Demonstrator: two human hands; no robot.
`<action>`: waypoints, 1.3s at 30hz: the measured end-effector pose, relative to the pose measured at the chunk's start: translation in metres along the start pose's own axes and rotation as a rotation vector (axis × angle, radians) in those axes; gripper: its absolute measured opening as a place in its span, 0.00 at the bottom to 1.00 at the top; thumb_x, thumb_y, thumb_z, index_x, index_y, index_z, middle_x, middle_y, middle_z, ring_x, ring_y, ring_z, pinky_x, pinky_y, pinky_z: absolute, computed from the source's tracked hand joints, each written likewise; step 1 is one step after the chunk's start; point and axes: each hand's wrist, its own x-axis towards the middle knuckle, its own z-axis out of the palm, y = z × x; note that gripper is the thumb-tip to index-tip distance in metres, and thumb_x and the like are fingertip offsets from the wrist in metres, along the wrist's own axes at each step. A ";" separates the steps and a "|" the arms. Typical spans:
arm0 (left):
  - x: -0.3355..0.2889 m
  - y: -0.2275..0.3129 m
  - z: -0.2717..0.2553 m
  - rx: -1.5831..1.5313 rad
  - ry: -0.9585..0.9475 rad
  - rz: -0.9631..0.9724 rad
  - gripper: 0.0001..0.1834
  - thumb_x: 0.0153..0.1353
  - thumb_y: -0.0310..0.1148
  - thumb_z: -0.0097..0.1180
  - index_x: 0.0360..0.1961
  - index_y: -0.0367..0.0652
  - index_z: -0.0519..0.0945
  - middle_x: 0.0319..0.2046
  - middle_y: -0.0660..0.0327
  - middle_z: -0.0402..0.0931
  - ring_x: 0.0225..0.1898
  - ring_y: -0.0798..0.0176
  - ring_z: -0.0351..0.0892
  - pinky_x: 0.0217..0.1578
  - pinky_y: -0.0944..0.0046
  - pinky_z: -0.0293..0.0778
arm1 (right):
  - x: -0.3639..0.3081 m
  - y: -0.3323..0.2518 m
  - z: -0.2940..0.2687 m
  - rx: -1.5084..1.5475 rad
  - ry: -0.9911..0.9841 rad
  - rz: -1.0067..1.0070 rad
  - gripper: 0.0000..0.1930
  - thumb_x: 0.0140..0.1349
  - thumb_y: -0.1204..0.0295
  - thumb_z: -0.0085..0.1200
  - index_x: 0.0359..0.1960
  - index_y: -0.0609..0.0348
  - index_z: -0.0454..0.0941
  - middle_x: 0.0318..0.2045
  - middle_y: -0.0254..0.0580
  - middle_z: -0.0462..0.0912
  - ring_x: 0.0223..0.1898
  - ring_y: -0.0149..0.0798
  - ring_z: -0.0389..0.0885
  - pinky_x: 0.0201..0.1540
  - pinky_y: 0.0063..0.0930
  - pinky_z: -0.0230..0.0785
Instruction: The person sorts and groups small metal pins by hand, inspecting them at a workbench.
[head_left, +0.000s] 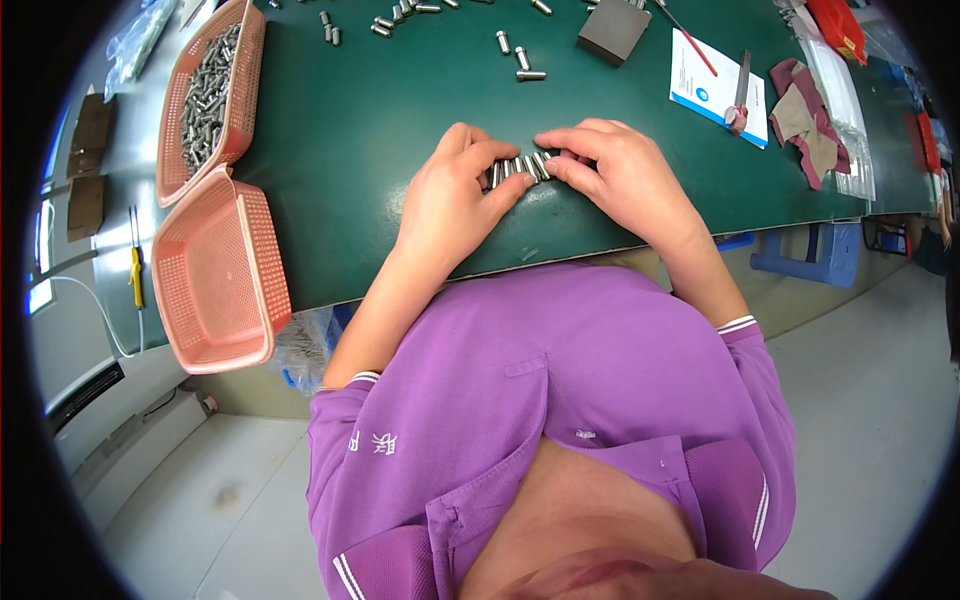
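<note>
A short row of small silver metal pins point(517, 168) lies side by side on the green tabletop point(360, 150), near its front edge. My left hand point(457, 192) closes on the row's left end, its thumb along the near side and its forefinger at the far side. From the right, my right hand point(625, 175) pinches the other end with thumb and fingers. The pins lean slightly, and my fingertips hide some of them. Beyond my hands, a few loose metal pins point(523, 60) rest on the table.
To the left, a pink plastic basket point(247, 95) holds a heap of metal pins, with another pink basket point(215, 290) nearer me. At the far side sits a grey metal block point(614, 32). Farther right are a white paper sheet point(690, 75), a red pen-like tool point(697, 52) and a cloth point(805, 120).
</note>
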 end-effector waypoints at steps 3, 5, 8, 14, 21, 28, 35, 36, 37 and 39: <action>0.001 0.001 0.004 0.022 0.014 -0.012 0.14 0.49 0.28 0.67 0.39 0.42 0.83 0.32 0.65 0.72 0.25 0.70 0.68 0.29 0.68 0.70 | 0.000 -0.001 0.001 -0.056 0.023 -0.055 0.11 0.55 0.66 0.59 0.39 0.54 0.82 0.30 0.40 0.82 0.34 0.44 0.79 0.40 0.37 0.72; 0.001 -0.002 0.007 -0.043 0.032 -0.020 0.14 0.48 0.28 0.67 0.38 0.42 0.83 0.31 0.66 0.72 0.26 0.69 0.67 0.29 0.68 0.69 | 0.000 -0.005 -0.001 -0.004 -0.029 0.012 0.11 0.54 0.67 0.60 0.38 0.54 0.82 0.30 0.39 0.81 0.35 0.44 0.79 0.40 0.36 0.72; -0.003 -0.005 0.012 -0.093 0.097 0.076 0.13 0.47 0.27 0.68 0.36 0.43 0.82 0.30 0.67 0.72 0.27 0.69 0.67 0.30 0.68 0.69 | -0.003 -0.005 0.002 0.055 0.028 -0.015 0.10 0.53 0.68 0.62 0.36 0.55 0.80 0.30 0.39 0.81 0.35 0.42 0.80 0.39 0.35 0.73; -0.010 -0.004 0.015 -0.112 0.092 0.005 0.14 0.46 0.25 0.68 0.36 0.44 0.82 0.28 0.67 0.72 0.28 0.70 0.67 0.32 0.70 0.70 | -0.010 -0.005 0.008 0.228 0.035 0.047 0.10 0.52 0.72 0.62 0.35 0.56 0.78 0.31 0.37 0.82 0.33 0.37 0.82 0.37 0.32 0.73; -0.009 -0.005 0.019 -0.248 0.088 -0.055 0.23 0.47 0.24 0.67 0.46 0.40 0.77 0.32 0.69 0.79 0.29 0.74 0.65 0.35 0.73 0.68 | -0.009 -0.006 0.011 0.367 0.034 0.133 0.13 0.51 0.73 0.62 0.39 0.58 0.77 0.32 0.38 0.82 0.35 0.35 0.82 0.40 0.30 0.75; -0.009 -0.003 0.017 -0.223 0.065 -0.061 0.25 0.47 0.24 0.67 0.50 0.39 0.76 0.34 0.70 0.81 0.30 0.75 0.64 0.36 0.74 0.68 | -0.010 -0.008 0.011 0.379 0.036 0.159 0.17 0.52 0.73 0.62 0.44 0.56 0.74 0.33 0.38 0.82 0.35 0.35 0.82 0.40 0.29 0.75; -0.009 -0.003 0.017 -0.228 0.066 -0.053 0.26 0.48 0.24 0.66 0.51 0.39 0.75 0.34 0.70 0.80 0.30 0.75 0.64 0.36 0.74 0.68 | -0.010 -0.005 0.012 0.368 0.044 0.138 0.18 0.51 0.73 0.63 0.45 0.55 0.74 0.32 0.37 0.82 0.34 0.35 0.82 0.40 0.29 0.75; -0.009 -0.003 0.017 -0.228 0.066 -0.053 0.26 0.48 0.24 0.66 0.51 0.39 0.75 0.34 0.70 0.80 0.30 0.75 0.64 0.36 0.74 0.68 | -0.010 -0.005 0.012 0.368 0.044 0.137 0.18 0.51 0.73 0.63 0.45 0.55 0.74 0.32 0.37 0.82 0.34 0.35 0.82 0.40 0.29 0.75; -0.009 -0.003 0.017 -0.226 0.065 -0.052 0.25 0.48 0.24 0.66 0.51 0.39 0.75 0.34 0.70 0.80 0.30 0.75 0.64 0.36 0.74 0.68 | -0.010 -0.006 0.012 0.364 0.042 0.136 0.18 0.51 0.73 0.63 0.45 0.55 0.74 0.32 0.37 0.82 0.34 0.34 0.81 0.40 0.29 0.75; -0.010 -0.003 0.017 -0.224 0.065 -0.050 0.25 0.48 0.24 0.66 0.51 0.39 0.75 0.34 0.70 0.80 0.30 0.75 0.64 0.36 0.74 0.68 | -0.010 -0.006 0.012 0.359 0.039 0.134 0.18 0.51 0.73 0.63 0.45 0.55 0.74 0.32 0.37 0.82 0.34 0.34 0.81 0.40 0.29 0.75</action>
